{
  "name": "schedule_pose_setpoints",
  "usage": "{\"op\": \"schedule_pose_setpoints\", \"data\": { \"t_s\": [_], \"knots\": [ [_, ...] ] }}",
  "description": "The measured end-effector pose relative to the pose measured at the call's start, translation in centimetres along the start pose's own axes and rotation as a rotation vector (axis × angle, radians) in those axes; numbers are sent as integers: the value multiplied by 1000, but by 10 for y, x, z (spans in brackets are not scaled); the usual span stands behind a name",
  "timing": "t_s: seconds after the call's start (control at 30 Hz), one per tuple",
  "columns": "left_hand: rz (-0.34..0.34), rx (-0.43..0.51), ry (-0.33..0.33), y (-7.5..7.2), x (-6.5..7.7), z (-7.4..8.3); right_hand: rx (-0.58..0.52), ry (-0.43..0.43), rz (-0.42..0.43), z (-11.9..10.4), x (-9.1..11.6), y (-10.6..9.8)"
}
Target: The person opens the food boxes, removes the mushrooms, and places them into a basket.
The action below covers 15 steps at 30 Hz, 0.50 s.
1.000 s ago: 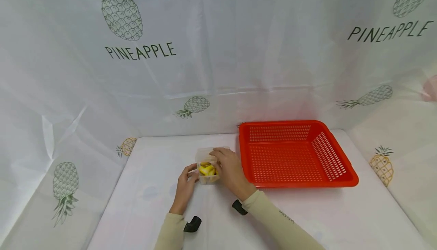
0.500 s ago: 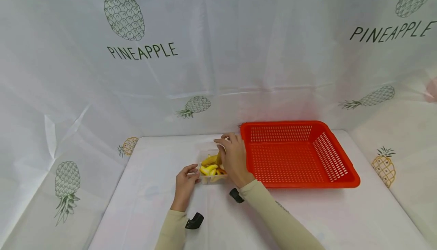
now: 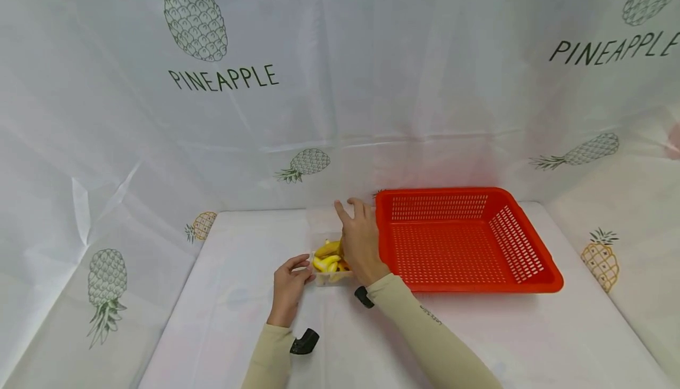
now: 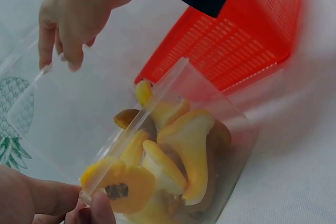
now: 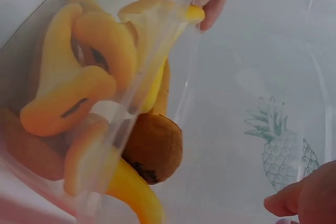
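Sheet backdrop (image 3: pixel 372 105), white, creased, printed with pineapples and the word PINEAPPLE; hung behind and at both sides.

Tabletop (image 3: pixel 239 300), white-covered; bears the items below.

Basket (image 3: pixel 446 256), red plastic, rectangular, perforated; on the tabletop at right, near the box.

Sleeves (image 3: pixel 425 330), two, beige; the person's arms reaching in from the near edge.

Box (image 4: pixel 239 140), clear plastic, rectangular; on the tabletop left of the basket, between the two hands.

Right hand (image 3: pixel 361 247), over the right side of the box; fingers spread, tips at the raised edge of the lid.

Left hand (image 3: pixel 288 288), at the left side of the box; thumb and fingers pinching its rim.

Lid (image 5: pixel 236 77), clear plastic; standing open at the far side of the box.

Wrist fittings (image 3: pixel 304 342), two, black, bent; one beside each wrist.

Mushroom-shaped pieces (image 4: pixel 191 145), several, yellow to orange, some with dark marks; heaped inside the box, a few rising above its rim.

Brown-capped piece (image 5: pixel 155 148), one, among them, at the rim.
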<state>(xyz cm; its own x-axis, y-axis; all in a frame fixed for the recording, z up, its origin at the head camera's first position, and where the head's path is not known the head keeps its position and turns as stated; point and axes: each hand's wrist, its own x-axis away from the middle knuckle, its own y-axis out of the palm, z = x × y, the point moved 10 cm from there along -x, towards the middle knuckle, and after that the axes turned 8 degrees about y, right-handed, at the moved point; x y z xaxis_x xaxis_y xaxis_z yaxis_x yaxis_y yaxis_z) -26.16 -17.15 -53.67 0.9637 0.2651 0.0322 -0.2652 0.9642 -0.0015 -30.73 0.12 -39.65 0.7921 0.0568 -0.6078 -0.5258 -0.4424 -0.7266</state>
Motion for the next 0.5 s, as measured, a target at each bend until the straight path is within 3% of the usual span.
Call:
{"op": "schedule_pose_setpoints", "data": {
  "t_s": [0.2, 0.5],
  "knots": [
    [15, 2, -22, -1, -1, -2, -1, 14, -105, 2, -7, 8],
    [14, 18, -34, -1, -1, 0, -144, -18, -170, 10, -10, 2]
  ]
}}
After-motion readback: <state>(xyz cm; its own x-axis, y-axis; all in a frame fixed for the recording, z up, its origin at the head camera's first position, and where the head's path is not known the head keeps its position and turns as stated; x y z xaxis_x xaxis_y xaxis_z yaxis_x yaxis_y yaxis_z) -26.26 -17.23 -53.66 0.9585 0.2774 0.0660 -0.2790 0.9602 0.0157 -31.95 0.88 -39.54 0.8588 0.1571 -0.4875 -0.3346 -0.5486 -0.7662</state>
